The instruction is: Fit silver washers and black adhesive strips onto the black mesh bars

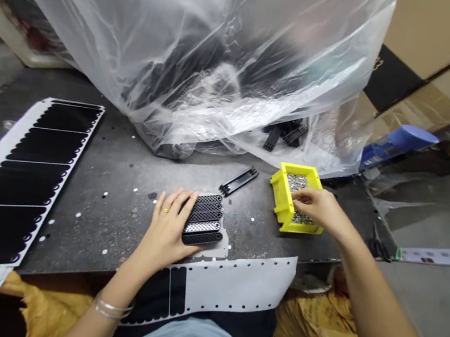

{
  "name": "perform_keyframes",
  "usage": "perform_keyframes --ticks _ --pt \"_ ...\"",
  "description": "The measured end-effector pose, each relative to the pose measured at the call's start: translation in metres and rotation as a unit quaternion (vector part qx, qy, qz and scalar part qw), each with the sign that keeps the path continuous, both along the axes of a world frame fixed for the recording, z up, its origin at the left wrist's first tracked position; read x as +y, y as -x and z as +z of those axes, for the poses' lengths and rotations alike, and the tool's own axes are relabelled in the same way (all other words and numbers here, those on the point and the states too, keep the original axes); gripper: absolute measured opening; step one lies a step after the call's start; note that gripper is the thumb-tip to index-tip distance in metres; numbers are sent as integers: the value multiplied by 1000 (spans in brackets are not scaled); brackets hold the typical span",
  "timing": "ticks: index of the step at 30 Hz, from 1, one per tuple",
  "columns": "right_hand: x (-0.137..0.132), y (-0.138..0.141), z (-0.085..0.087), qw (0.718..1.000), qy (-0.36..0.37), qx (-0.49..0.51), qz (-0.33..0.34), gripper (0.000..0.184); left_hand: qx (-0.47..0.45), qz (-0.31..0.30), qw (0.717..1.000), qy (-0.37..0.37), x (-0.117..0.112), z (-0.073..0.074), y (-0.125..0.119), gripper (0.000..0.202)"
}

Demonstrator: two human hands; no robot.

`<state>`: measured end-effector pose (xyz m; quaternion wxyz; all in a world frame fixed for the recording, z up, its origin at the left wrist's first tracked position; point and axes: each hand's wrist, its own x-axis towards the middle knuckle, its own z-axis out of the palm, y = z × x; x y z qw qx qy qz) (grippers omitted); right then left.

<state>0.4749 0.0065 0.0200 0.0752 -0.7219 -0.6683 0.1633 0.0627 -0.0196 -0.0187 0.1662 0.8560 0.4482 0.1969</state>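
My left hand (170,225) grips the left end of several black plastic pieces (203,219) with a crosshatched top, lying side by side on the workbench. Its fingers lie over the far side, and the thumb runs along the near side. A single black plastic piece (239,181), hollow side up, rests just beyond them. My right hand (316,204) reaches into a yellow bin (285,204) of small shiny metal parts (298,182). Thumb and fingertips are pinched together there; whatever they may hold is too small to make out.
Sheets of black die-cut pieces on white backing (6,160) lie at the left. Another white strip (240,283) spans the bench's front edge and my lap. Clear plastic sheeting (223,76) hangs behind, near more black pieces (285,132). Scissors (379,243) lie at right.
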Motion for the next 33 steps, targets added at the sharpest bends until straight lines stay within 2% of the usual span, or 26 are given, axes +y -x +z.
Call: perform_keyframes --ticks 2,4,6,7,9,11,13,14,17,20,22,23,26,27,29,33 --pt "-4 -8 13 999 -36 21 -28 16 -1 -6 1000 7 2 -1 -4 112" --pt "-7 0 28 994 -101 30 -35 14 1 -8 1000 18 2 -1 -7 109" --pt "-11 34 38 985 -161 59 7 14 4 -6 1000 24 0 0 -8 109" --pt "-13 60 39 980 -172 88 53 15 4 -3 1000 24 -2 0 -9 110" --pt "-18 122 32 966 -147 125 170 18 3 8 1000 22 -6 1 -9 113" --pt "-24 183 15 948 -142 119 258 25 3 19 1000 16 -11 0 -5 120" --pt "-33 223 -6 936 -167 89 296 26 4 28 1000 9 -17 -3 2 127" --pt "-38 233 -14 931 -188 86 300 27 5 31 999 8 -21 -5 6 127" --pt "-51 228 -28 919 -238 140 282 30 12 41 999 12 -30 -10 14 115" --pt "-54 201 -24 920 -244 211 221 30 2 51 999 12 -34 -8 16 115" --pt "-50 189 -20 930 -228 216 192 25 -17 42 999 2 -29 -1 18 109" --pt "-46 187 -18 935 -217 205 192 21 -30 32 999 -13 -25 2 20 93" --pt "-34 190 -17 943 -193 147 228 13 -52 -12 995 -87 -7 12 29 29" --pt "-30 192 -17 943 -190 130 241 11 -51 -32 992 -109 -1 14 32 21" --pt "-24 193 -17 939 -202 102 257 11 -36 -64 988 -133 11 16 36 18" --pt "-19 179 -16 920 -308 -4 240 11 -15 -81 986 -144 22 18 37 19"
